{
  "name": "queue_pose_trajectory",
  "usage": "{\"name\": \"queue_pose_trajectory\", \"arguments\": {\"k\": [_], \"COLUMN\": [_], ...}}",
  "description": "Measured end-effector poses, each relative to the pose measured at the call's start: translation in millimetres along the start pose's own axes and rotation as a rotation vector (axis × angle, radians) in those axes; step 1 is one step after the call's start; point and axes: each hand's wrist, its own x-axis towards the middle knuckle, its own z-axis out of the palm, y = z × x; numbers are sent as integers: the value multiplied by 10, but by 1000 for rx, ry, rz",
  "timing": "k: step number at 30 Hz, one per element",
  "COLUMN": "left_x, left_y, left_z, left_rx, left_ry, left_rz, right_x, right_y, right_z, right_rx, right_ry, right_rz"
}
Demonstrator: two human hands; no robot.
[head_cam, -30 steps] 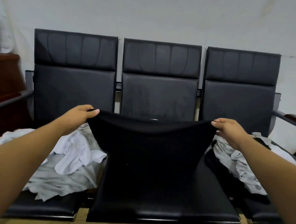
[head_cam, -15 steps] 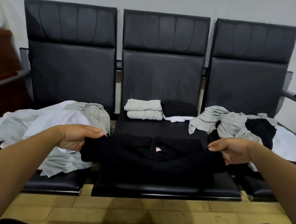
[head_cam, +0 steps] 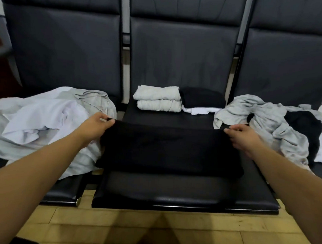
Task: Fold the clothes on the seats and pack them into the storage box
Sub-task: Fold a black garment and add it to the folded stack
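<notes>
Looked down past a strip of wooden floor [head_cam: 150, 228] to the front lip of the middle seat [head_cam: 180, 196], bare cushion along that edge. Cut off two dark shapes at the bottom corners, too little shown to name. Held a black garment [head_cam: 169, 150] stretched flat across the seat; lost its near edge against the black cushion, hard to trace. Pinched the far left corner with the left hand [head_cam: 95, 126], thumb and fingers curled on the cloth. Gripped the far right corner with the right hand [head_cam: 244, 138] in the same way. Left open cushion between the garment and two folded grey pieces [head_cam: 158, 98] stacked at the seat's back. Set just beside them a folded black piece [head_cam: 203, 99] on a white one [head_cam: 196, 110], mostly covered. Buried the left seat under a white and grey heap [head_cam: 43, 120], cropped at the frame. Spread a grey heap [head_cam: 269, 124] on the right, a black item half hidden in it. Cropped the backrests [head_cam: 181, 53] at the top.
</notes>
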Motion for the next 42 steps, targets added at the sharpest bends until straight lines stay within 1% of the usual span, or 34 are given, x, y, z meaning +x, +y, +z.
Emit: {"name": "queue_pose_trajectory", "arguments": {"k": [2, 3, 4, 5, 6, 7, 9, 11, 12, 14, 16, 18, 21, 23, 28, 31, 35, 37, 39, 42], "left_x": [9, 14, 20, 14, 26, 19, 5, -35, -52, -111, -212, -310, -418, -456, -515, -531, -530, -542, -535, -555], "left_y": [-38, -36, -48, -46, -40, -26, -30, -49, -63, -91, -82, -58, 21, 76, 218, 311, 402, 419, 441, 535], "left_z": [125, 187, 230, 270, 309, 338, 394, 425, 425, 413, 418, 451, 517, 534, 491, 463, 369, 316, 287, 226], "left_rx": [221, 298, 343, 378, 406, 433, 451, 419, 370, 197, 90, 146, 250, 267, 204, 181, -83, -125, -148, -270], "left_ry": [-10, -12, -11, -7, -8, -20, -59, -71, -75, -116, -136, -68, 67, 84, -46, -106, -180, -199, -179, -158], "left_rz": [-13, 10, 21, 23, 9, -2, -44, -116, -162, -253, -294, -263, -166, -161, -287, -303, -353, -333, -274, -209], "right_x": [-6, -38, -98, -160, -224, -286, -426, -545, -608, -719, -770, -792, -802, -813, -838, -831, -760, -737, -732, -797], "right_y": [81, 92, 82, 57, 8, -31, -92, -80, -57, 19, 124, 207, 251, 257, 250, 217, 196, 221, 238, 170], "right_z": [148, 224, 302, 381, 461, 535, 706, 893, 976, 1098, 1148, 1149, 1129, 1123, 1093, 1055, 909, 906, 978, 1217], "right_rx": [-428, -584, -675, -717, -723, -707, -691, -709, -716, -735, -821, -917, -953, -975, -986, -989, -1023, -1043, -1036, -1010], "right_ry": [38, 60, 92, 132, 166, 166, 75, -57, -127, -243, -299, -299, -298, -298, -307, -324, -226, -275, -369, -407], "right_rz": [-48, -103, -181, -265, -351, -416, -517, -576, -583, -545, -518, -543, -543, -546, -527, -533, -699, -724, -662, -619]}}
